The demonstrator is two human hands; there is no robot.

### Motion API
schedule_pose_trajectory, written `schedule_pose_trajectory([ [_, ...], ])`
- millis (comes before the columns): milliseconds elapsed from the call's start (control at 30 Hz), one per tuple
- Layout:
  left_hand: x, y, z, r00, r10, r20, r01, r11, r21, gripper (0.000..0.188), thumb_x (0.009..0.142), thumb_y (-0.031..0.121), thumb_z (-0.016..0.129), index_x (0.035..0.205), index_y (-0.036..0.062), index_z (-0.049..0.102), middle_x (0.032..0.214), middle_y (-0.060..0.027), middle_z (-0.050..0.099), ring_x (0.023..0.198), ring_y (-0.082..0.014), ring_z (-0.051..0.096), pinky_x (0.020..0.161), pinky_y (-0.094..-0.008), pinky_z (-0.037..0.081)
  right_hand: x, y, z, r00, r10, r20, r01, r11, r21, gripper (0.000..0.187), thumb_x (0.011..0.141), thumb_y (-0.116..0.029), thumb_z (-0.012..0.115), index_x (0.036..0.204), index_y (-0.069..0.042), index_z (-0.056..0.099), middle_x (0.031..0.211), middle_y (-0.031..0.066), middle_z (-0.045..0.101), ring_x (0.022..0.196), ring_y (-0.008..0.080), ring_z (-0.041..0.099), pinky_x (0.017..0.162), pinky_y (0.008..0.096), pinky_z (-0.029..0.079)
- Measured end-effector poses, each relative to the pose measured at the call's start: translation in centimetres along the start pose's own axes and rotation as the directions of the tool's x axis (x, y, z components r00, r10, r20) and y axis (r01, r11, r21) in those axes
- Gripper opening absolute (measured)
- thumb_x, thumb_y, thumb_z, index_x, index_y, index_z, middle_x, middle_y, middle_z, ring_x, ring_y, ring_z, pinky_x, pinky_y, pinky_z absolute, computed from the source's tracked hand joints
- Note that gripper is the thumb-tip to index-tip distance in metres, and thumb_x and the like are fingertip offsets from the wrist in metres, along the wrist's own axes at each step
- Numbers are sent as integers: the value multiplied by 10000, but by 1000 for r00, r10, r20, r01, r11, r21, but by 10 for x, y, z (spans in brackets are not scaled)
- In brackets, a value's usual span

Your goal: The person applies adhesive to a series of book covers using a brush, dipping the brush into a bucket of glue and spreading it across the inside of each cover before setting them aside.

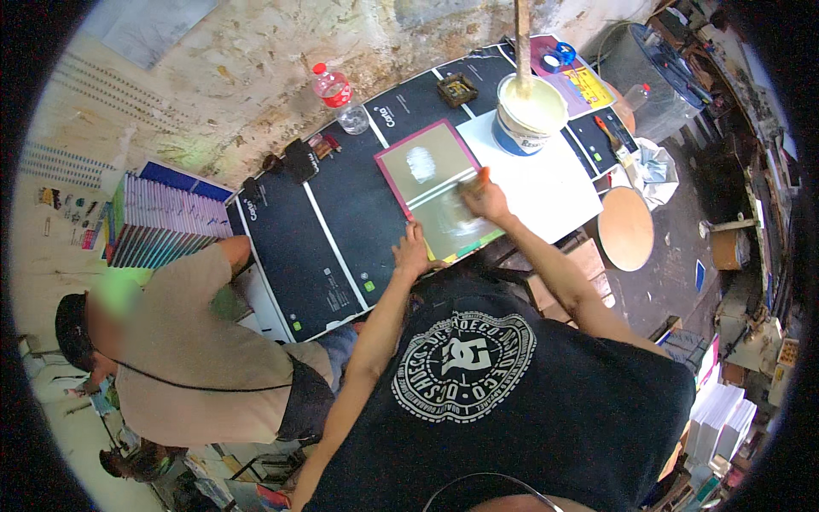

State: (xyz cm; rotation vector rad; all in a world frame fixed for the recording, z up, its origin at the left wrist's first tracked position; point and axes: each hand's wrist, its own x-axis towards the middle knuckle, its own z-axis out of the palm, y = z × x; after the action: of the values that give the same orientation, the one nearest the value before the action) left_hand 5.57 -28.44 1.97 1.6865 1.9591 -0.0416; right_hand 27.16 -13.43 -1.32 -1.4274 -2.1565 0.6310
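White-smeared cover (448, 166) at the bench's (286, 247) near edge.
The left hand (413, 253), fingers spread, touches its near-left corner; the right hand (485, 198) grips a brush (466, 184) (rather blurred) by its right edge, the white bucket (517, 136) standing beyond.

There's the right hand (484, 198), blurred, toward two o'clock, its brown tool (467, 187) too smeared to identify! Up at one o'clock, the top edge slices off the stick (523, 43)!
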Motion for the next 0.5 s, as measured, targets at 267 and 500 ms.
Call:
schedule_pose_trajectory([
  [267,4,7,3,999,-50,17,48,996,71,1370,440,627,898,1489,54,228,1523,-106,278,1315,-399,440,1002,-674,373,73,-78,46,955,117,-274,-15,937,348,362,780,-378,731,869,-40,636,745,185,674,678,356,685,620,446,546],
  [500,3,7,2,996,-88,33,87,995,38,1345,433,596,916,1470,52,253,1481,-112,313,1296,-412,450,973,-703,370,80,-11,19,988,150,-24,-146,982,117,290,848,-334,659,924,-54,651,844,242,676,816,426,661,750,533,527],
])
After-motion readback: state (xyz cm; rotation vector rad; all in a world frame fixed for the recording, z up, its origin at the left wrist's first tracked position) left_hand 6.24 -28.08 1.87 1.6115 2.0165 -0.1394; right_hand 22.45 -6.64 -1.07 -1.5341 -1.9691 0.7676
